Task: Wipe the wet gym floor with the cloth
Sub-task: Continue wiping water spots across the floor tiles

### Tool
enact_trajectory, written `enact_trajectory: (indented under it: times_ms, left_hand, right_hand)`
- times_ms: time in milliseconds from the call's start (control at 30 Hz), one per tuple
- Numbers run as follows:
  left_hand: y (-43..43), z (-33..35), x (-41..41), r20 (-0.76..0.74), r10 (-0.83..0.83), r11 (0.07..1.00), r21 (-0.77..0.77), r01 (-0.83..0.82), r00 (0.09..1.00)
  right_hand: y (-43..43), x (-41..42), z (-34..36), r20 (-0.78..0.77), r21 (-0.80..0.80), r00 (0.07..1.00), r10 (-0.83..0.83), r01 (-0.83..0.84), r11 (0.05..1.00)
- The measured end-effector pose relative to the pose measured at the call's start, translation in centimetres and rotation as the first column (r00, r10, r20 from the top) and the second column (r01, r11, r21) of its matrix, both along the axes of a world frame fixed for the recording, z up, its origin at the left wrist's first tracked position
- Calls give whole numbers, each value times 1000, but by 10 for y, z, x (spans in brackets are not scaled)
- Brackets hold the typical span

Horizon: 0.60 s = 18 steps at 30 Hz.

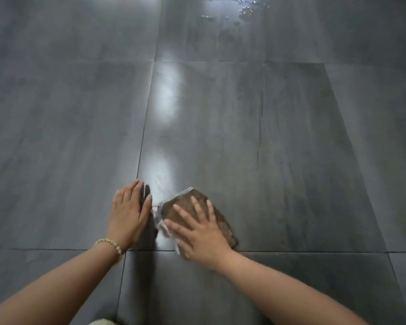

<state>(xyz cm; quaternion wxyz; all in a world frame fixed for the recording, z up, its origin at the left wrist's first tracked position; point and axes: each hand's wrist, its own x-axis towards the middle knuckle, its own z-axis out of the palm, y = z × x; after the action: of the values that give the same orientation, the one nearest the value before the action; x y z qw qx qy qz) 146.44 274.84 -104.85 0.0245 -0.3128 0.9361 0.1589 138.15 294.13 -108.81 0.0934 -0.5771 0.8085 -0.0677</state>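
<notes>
A folded brown cloth [185, 202] with a pale edge lies flat on the dark grey tiled floor [291, 148]. My right hand [199, 233] presses on it with straight, spread fingers. My left hand [129, 214] rests flat on the bare floor just left of the cloth, fingers straight and together, a bead bracelet on its wrist. Water drops and a puddle [234, 8] glisten on the floor far ahead, at the top of the view. A dull damp streak runs from there toward the cloth.
Large tiles with thin dark joints stretch in all directions. A bright light reflection [167, 97] lies on the floor ahead of my hands. A bit of pale clothing [101, 322] shows at the bottom edge.
</notes>
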Motion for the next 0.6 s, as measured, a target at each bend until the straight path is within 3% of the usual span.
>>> enact_trajectory:
  times_ms: [67,100,167,233,300,367,433,500,533,567,600]
  left_hand:
    - [-6,2,-3,-33,0,1000,-8,-1,999]
    - [-10,5,-6,-50,2,1000,-14,-2,999]
    - [-15,11,-7,-84,18,1000,-17,-19,996]
    - [-16,16,-4,-112,61,998,-5,-62,992]
    - [-17,18,1,-128,112,994,16,-111,985]
    - [-22,15,6,-103,146,989,34,-143,984]
    - [-30,10,6,-61,150,988,32,-148,987]
    - [-36,7,0,-39,142,989,41,-140,989]
    - [-39,6,-4,-42,130,991,41,-128,991]
    - [-43,5,-10,-52,108,994,33,-106,993]
    - [-45,4,-16,-64,90,996,26,-89,994]
  right_hand:
    - [-20,-20,2,-1,37,980,201,-201,979]
    - [-33,-46,2,-55,13,987,154,-153,988]
    - [-52,-109,8,-11,77,989,-148,148,986]
    - [-57,-161,14,56,221,888,-457,435,873]
    - [-64,-170,22,45,268,827,-561,531,804]
    - [-75,-134,24,52,293,903,-426,394,871]
    - [-79,-75,17,117,186,992,-45,22,982]
    - [-73,-51,7,60,148,945,323,-328,933]
    - [-74,-64,3,17,134,925,380,-379,916]
    - [-77,-86,0,-39,113,942,333,-327,938]
    - [-78,-112,-1,-87,71,979,184,-179,981]
